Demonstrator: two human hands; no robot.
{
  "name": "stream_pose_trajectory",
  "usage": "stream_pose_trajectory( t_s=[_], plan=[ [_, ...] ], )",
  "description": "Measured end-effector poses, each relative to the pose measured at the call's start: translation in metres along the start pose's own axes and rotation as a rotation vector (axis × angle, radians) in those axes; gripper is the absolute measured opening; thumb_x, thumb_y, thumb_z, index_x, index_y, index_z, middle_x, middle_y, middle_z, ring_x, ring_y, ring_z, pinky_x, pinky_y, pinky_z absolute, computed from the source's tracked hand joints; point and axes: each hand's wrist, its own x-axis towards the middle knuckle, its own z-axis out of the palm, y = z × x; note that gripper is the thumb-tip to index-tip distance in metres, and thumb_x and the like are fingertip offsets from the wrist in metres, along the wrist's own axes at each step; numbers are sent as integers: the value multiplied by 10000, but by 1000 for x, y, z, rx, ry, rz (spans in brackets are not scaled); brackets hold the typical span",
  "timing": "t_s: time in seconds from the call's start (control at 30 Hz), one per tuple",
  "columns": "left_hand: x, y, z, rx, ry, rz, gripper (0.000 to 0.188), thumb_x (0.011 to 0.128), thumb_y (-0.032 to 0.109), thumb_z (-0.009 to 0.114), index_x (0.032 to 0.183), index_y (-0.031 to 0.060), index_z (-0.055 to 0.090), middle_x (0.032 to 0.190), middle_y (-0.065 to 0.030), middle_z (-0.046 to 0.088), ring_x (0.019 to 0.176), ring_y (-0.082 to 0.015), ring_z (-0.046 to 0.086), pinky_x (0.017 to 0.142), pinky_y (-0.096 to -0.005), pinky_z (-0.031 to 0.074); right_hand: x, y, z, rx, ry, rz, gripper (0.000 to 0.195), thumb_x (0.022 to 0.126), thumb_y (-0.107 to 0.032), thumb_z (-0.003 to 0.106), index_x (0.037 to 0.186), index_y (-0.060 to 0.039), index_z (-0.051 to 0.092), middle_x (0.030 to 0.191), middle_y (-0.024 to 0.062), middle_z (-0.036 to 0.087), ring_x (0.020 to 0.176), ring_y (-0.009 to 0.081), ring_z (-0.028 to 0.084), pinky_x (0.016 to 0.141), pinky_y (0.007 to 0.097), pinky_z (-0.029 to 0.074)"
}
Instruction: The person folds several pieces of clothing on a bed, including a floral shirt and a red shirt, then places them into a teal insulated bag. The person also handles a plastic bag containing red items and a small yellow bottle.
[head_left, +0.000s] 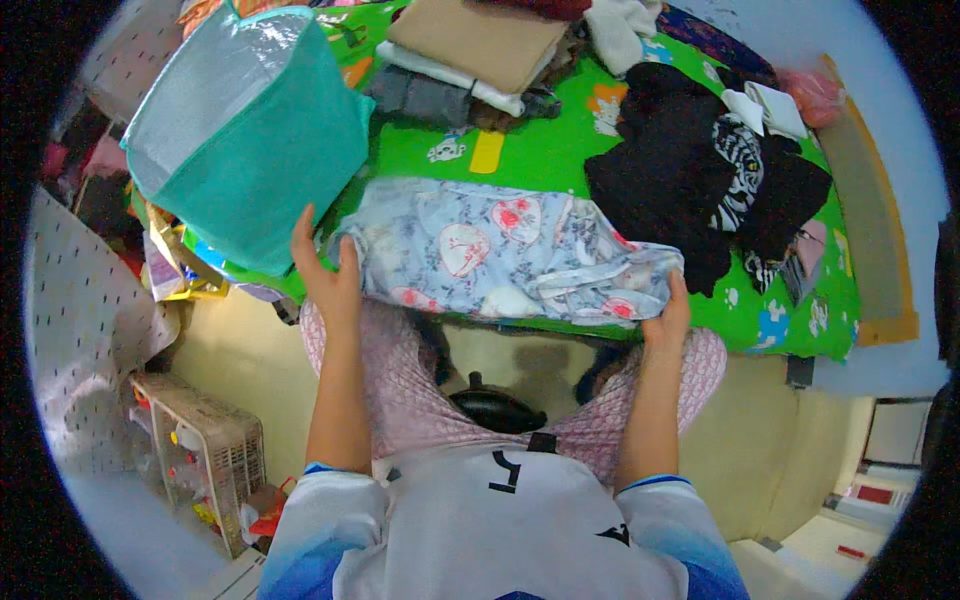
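A pale blue floral garment (465, 251), printed with pink-and-white rounded shapes, lies in a long folded strip along the near edge of a bed with a green printed sheet (409, 146). At the strip's right end, my right hand (670, 311) pinches the cloth, with part of the fingers hidden beneath it. My left hand (330, 277) is at the opposite end, fingers and thumb spread. Its thumb rests against the garment's left edge, while the other fingers point toward a teal fabric storage bin (277, 165). The cloth looks creased toward the right.
A stack of folded clothes (476, 41) sits at the back. Black clothing (660, 165) is heaped on the right, near folded white cloth (772, 109). A plastic basket (202, 442) holding bottles stands on the floor at lower left. My knees flank the bed's near edge.
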Motion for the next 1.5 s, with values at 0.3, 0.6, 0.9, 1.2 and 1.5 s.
stream_pose_trajectory(
  t_s=[0.3, 0.6, 0.9, 1.2, 1.5],
  plan=[
    [-93, 118, 143, -60, -762, 238, 507, 648, 289, 760, 1082, 96, 585, 1124, -106, 582, 1073, -309, 522, 946, -427, 357, -56, -17, 75, -124, -259, -49, 138, 896, -132, 529, 1003, -51, 563, 961, 52, 621, 872, 159, 593, 771, 313, 488],
    [44, 115, 132, -415, -523, 89, 254, 701, -30, 518, 936, -3, 610, 887, -118, 659, 862, -200, 629, 767, -295, 470, -66, -80, 104, -576, -371, -258, 113, 842, -118, 611, 922, -45, 576, 833, 14, 599, 731, 102, 568, 671, 235, 465],
    [173, 197, 60, -271, -201, 540, 374, 664, -38, 439, 977, 23, 635, 912, -67, 654, 866, -160, 608, 801, -257, 457, -48, -107, 174, -1366, -362, -1008, 200, 678, 9, 609, 872, -40, 603, 744, 61, 599, 667, 145, 559, 610, 271, 441],
    [253, 165, -17, -308, -61, 453, 221, 785, 39, 553, 981, -5, 644, 845, -20, 647, 732, -82, 570, 680, -218, 454, -36, -182, 160, -1058, -258, -1155, 194, 794, -14, 547, 976, -23, 613, 889, 42, 613, 808, 129, 551, 745, 248, 425],
    [302, 141, -35, -707, -179, 206, 224, 842, 78, 540, 1035, -8, 617, 919, -48, 624, 796, -118, 571, 729, -232, 446, -42, -242, 180, -844, -227, -1120, 195, 860, -121, 592, 1025, -18, 605, 938, 11, 588, 846, 76, 515, 774, 223, 404]
  ],
)
